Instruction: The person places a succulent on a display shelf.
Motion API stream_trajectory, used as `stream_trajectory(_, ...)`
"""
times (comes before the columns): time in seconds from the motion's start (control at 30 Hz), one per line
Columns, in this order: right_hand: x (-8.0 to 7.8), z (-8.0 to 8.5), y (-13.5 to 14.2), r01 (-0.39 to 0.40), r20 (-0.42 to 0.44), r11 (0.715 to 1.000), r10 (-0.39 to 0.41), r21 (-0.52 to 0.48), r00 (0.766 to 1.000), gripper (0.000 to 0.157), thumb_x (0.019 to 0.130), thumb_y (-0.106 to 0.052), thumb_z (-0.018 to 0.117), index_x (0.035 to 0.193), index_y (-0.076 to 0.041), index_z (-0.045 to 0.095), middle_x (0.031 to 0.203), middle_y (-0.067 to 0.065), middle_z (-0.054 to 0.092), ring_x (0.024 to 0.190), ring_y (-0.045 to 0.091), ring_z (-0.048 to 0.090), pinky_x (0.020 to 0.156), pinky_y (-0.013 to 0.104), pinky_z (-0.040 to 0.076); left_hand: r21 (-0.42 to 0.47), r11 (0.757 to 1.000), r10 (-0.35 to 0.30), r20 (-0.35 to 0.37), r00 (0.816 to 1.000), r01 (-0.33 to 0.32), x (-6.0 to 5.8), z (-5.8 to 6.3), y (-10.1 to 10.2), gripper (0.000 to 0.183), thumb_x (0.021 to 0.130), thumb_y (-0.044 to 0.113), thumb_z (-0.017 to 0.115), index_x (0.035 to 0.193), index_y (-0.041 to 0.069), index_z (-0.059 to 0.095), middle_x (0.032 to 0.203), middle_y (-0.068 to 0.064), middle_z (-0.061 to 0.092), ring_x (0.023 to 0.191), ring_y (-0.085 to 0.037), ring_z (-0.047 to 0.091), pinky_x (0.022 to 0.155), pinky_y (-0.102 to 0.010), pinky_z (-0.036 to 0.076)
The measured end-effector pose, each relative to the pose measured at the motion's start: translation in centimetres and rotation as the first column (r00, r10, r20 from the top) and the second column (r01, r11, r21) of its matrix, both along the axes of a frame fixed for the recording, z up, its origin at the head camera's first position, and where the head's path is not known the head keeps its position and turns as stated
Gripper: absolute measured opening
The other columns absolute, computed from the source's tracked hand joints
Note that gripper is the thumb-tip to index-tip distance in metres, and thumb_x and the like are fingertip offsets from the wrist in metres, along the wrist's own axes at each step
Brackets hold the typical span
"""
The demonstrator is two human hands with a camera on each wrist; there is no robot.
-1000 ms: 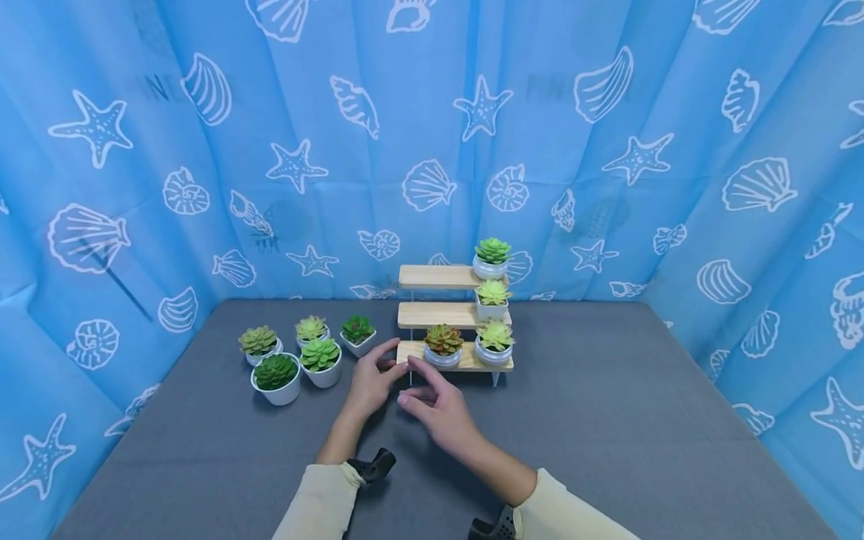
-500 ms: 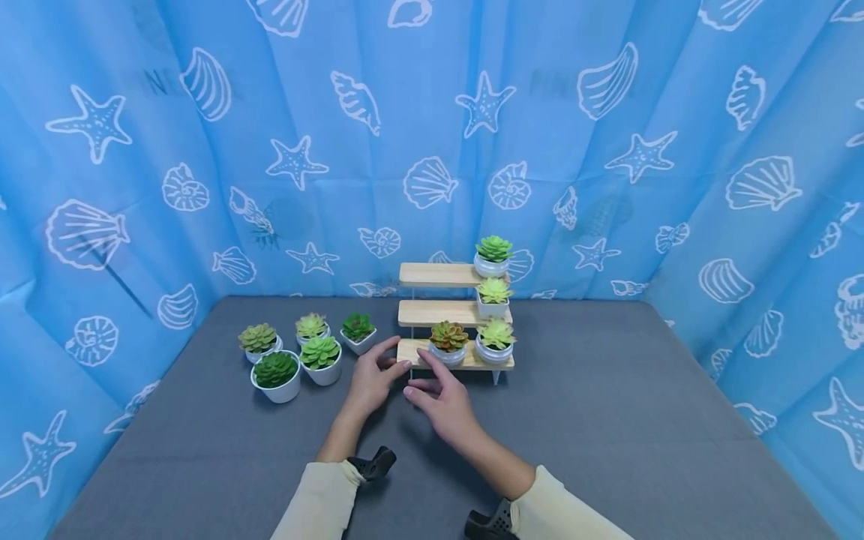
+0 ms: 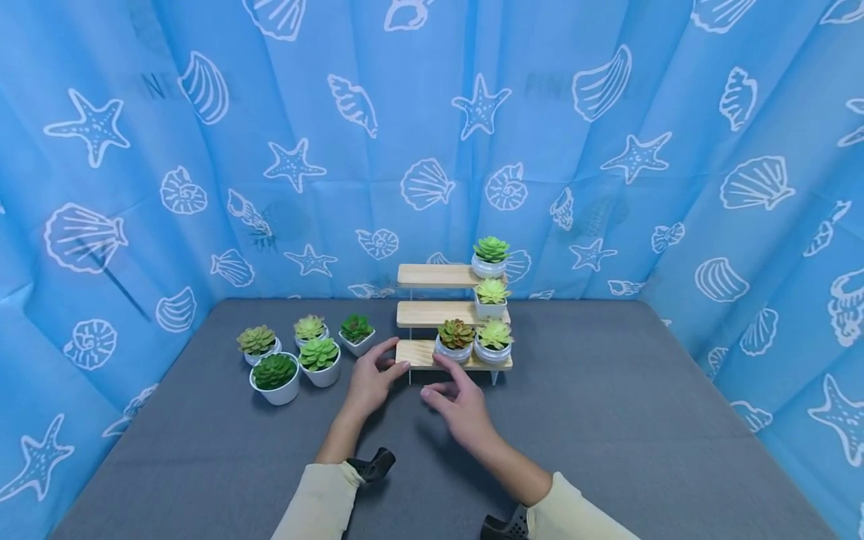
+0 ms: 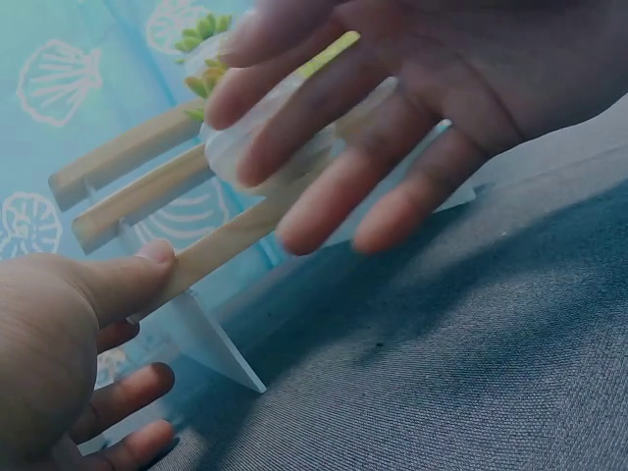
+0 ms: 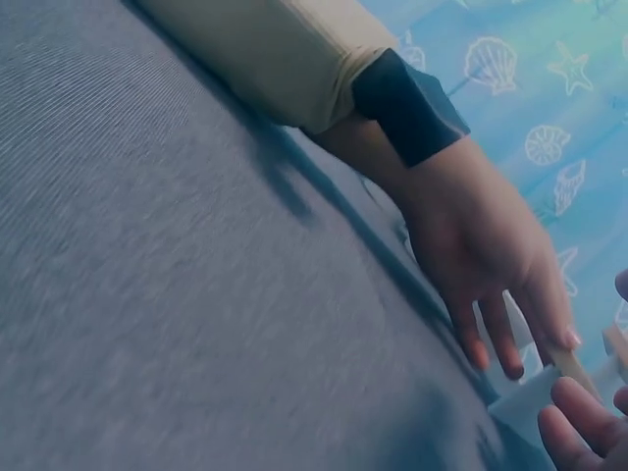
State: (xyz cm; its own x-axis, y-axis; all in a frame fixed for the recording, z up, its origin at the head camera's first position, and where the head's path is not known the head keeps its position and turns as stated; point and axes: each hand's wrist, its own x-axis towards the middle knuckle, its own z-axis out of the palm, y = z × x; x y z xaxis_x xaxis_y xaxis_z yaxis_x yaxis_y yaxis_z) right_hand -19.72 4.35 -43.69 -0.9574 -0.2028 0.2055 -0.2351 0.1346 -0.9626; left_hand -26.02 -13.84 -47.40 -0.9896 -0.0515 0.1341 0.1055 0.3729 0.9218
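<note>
A three-tier wooden display stand [image 3: 420, 351] stands on the table. My left hand [image 3: 369, 382] holds the left end of its lowest tier, thumb on the front edge, as the left wrist view also shows. On that tier a reddish-green succulent in a round white pot [image 3: 454, 343] sits close beside a pale green succulent [image 3: 494, 341]. My right hand [image 3: 464, 409] has its index fingertip at the front left of the reddish succulent's pot, other fingers loosely bent. In the left wrist view, the right hand [image 4: 392, 128] partly covers the white pot [image 4: 235, 157].
A light green succulent [image 3: 490, 296] is at the right end of the middle tier, and a green one [image 3: 490, 256] above it on the top tier. Several potted succulents [image 3: 275, 379] group on the grey table [image 3: 641, 420] left of the stand. A blue curtain [image 3: 378, 150] hangs behind.
My right hand has moved right, and the reddish succulent has slid right along the lowest tier, up close to the pale green one. The left hand has stayed at the tier's end.
</note>
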Motion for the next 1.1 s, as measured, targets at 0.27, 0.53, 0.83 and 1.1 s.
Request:
stream_trajectory(0.27,0.0,-1.4,2.6,0.067,-0.094,0.996,-0.061,0.053,0.994,0.038,0.087,-0.001,0.07,0.124,-0.005,0.061,0.119,0.017,0.064,0.092,0.026,0.067,0.079,0.03,0.053,-0.013,1.0,0.018,0.01,1.0,-0.018,0.0,0.0,0.0,0.054,0.088,0.022,0.074,0.139,0.011,0.055,0.132,-0.01,0.058,0.109,-0.027,0.06,0.08,-0.041,0.053)
stream_trajectory(0.53,-0.7,-1.6,6.8,0.205,-0.439,0.963,-0.11,0.176,0.892,0.027,0.081,0.005,0.074,0.106,-0.001,0.068,0.096,0.011,0.07,0.075,0.018,0.066,0.065,0.033,0.055,-0.006,1.0,0.015,0.001,1.0,-0.015,0.1,0.1,0.0,0.055,0.088,0.021,0.074,0.139,0.011,0.055,0.134,-0.01,0.057,0.11,-0.028,0.06,0.082,-0.043,0.052)
stream_trajectory(0.83,-2.7,-1.3,11.1,0.365,-0.667,0.916,-0.168,0.166,0.726,0.024,0.078,0.009,0.074,0.099,0.002,0.068,0.085,0.008,0.069,0.071,0.012,0.062,0.062,0.028,0.052,-0.004,1.0,0.019,0.022,1.0,-0.019,0.1,-0.1,0.1,0.055,0.089,0.023,0.073,0.139,0.012,0.054,0.136,-0.009,0.055,0.112,-0.028,0.059,0.083,-0.043,0.053)
stream_trajectory(1.1,-4.6,-1.6,13.4,0.413,-0.603,0.874,-0.188,0.258,0.775,0.045,0.073,0.0,0.084,0.114,0.002,0.064,0.089,0.012,0.068,0.074,0.022,0.064,0.063,0.042,0.054,-0.002,1.0,0.018,0.025,1.0,-0.018,0.0,-0.1,0.1,0.055,0.089,0.024,0.073,0.14,0.012,0.054,0.137,-0.009,0.055,0.113,-0.028,0.059,0.082,-0.042,0.053)
